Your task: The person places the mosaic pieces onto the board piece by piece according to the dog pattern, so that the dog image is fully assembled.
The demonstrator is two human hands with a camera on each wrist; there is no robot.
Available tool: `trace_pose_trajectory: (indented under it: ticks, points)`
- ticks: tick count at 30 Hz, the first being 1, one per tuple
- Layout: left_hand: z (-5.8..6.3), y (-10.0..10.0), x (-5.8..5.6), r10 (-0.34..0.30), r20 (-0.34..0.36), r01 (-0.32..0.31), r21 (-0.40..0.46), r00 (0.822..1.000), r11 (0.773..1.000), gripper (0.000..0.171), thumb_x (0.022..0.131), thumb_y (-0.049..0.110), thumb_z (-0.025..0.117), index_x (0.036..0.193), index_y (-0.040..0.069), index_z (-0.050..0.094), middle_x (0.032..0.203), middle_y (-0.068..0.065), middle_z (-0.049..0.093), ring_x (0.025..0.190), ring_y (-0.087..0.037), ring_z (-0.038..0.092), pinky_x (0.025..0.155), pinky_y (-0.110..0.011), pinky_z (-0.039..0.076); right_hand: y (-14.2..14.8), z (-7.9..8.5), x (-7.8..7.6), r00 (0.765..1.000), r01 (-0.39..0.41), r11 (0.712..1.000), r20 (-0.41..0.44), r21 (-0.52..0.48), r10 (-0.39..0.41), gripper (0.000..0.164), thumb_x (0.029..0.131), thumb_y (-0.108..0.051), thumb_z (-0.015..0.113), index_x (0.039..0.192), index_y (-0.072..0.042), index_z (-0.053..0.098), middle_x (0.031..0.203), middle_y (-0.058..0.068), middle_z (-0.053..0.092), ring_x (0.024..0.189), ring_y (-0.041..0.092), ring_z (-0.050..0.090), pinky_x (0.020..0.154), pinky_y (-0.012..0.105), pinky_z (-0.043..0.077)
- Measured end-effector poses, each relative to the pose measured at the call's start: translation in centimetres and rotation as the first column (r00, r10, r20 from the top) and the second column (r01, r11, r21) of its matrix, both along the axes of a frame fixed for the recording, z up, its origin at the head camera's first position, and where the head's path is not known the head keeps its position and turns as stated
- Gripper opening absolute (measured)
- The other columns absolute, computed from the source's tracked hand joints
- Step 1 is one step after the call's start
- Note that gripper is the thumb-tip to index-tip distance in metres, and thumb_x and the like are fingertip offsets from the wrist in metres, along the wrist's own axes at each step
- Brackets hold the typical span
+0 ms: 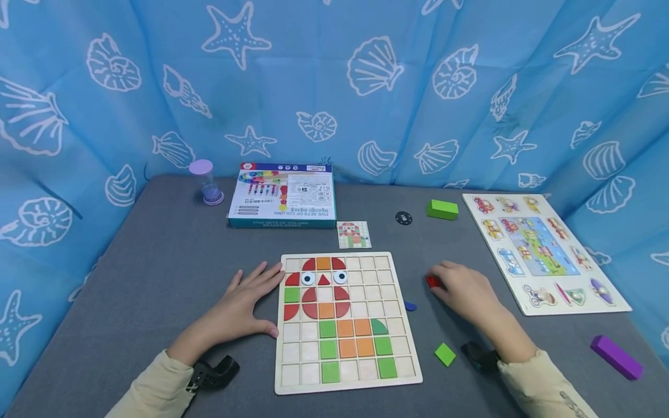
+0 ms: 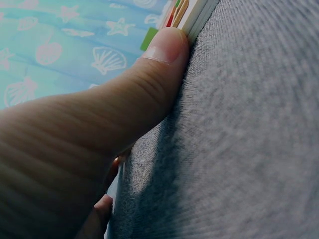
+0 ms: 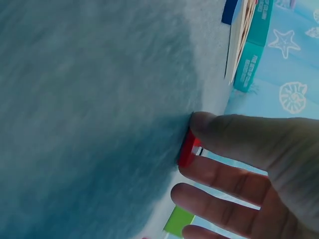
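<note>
A wooden grid board (image 1: 348, 390) lies on the grey table, with red, orange and green tiles and two round eye pieces in its cells. My left hand (image 1: 235, 310) rests at the board's left edge, fingers spread, the thumb (image 2: 167, 47) against its side. Right of the board, my right hand (image 1: 465, 293) pinches a small red piece (image 3: 186, 149) between thumb and index finger, close over the cloth. The remaining fingers of that hand are apart. A blue piece (image 1: 410, 306) lies by the board's right edge, and a green square tile (image 1: 445, 354) is nearer me.
Behind the board lie a small pattern card (image 1: 353, 234) and a flat toy box (image 1: 282, 222). A sand timer (image 1: 211, 186) stands at back left. On the right are a black disc (image 1: 403, 217), a green block (image 1: 442, 209), a picture puzzle board (image 1: 491, 255) and a purple block (image 1: 617, 357).
</note>
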State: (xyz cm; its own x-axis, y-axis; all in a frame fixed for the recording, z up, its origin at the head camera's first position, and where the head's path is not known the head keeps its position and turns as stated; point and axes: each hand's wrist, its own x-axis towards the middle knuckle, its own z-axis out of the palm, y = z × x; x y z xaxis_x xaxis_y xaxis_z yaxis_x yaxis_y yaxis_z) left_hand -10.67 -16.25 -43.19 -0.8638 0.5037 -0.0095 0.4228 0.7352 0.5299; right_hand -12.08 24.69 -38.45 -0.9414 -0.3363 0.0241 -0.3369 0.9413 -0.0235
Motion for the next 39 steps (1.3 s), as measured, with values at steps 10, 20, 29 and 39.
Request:
trace_pose_trajectory:
  ticks: [10, 20, 29, 39]
  points:
    - [0.0, 0.0, 0.0, -0.001, -0.001, 0.001, 0.008, 1.000, 1.000, 0.108, 0.052, 0.066, 0.065, 0.141, 0.019, 0.026, 0.148, 0.004, 0.018, 0.136, -0.026, 0.008, 0.101, -0.059, -0.001, -6.6, 1.2, -1.4, 0.998, -0.063, 0.991, -0.019, -0.114, 0.061, 0.024, 0.072, -0.023, 0.073, 0.092, -0.013, 0.066, 0.078, -0.003, 0.057, 0.064, 0.010, 0.048, 0.055, 0.025, 0.042]
    - [0.2, 0.0, 0.0, -0.002, -0.003, 0.002, -0.002, 1.000, 1.000, 0.108, 0.052, 0.066, 0.065, 0.141, 0.019, 0.026, 0.148, 0.004, 0.017, 0.136, -0.026, 0.007, 0.101, -0.060, 0.000, -12.1, 0.4, -2.7, 0.990, -0.117, 0.991, 0.071, -0.060, 0.121, 0.017, 0.075, -0.024, 0.069, 0.091, -0.016, 0.067, 0.081, -0.003, 0.062, 0.063, 0.009, 0.047, 0.055, 0.023, 0.040]
    - [0.2, -0.1, 0.0, 0.000, -0.008, 0.000, -0.007, 1.000, 1.000, 0.109, 0.052, 0.067, 0.065, 0.141, 0.019, 0.027, 0.148, 0.004, 0.018, 0.136, -0.026, 0.008, 0.101, -0.060, 0.000, -13.4, 0.5, -2.4, 0.991, -0.109, 0.994, 0.076, -0.002, 0.109, 0.018, 0.075, -0.026, 0.070, 0.091, -0.017, 0.069, 0.081, -0.004, 0.063, 0.064, 0.008, 0.049, 0.055, 0.024, 0.040]
    - [0.1, -0.1, 0.0, -0.003, -0.007, 0.003, 0.002, 1.000, 1.000, 0.108, 0.052, 0.067, 0.064, 0.141, 0.018, 0.027, 0.148, 0.004, 0.018, 0.136, -0.026, 0.008, 0.101, -0.059, 0.000, -12.0, 1.8, -1.3, 0.994, -0.081, 0.996, 0.069, -0.048, 0.084, 0.028, 0.074, -0.023, 0.071, 0.101, -0.015, 0.068, 0.089, -0.002, 0.064, 0.074, 0.011, 0.056, 0.058, 0.025, 0.045]
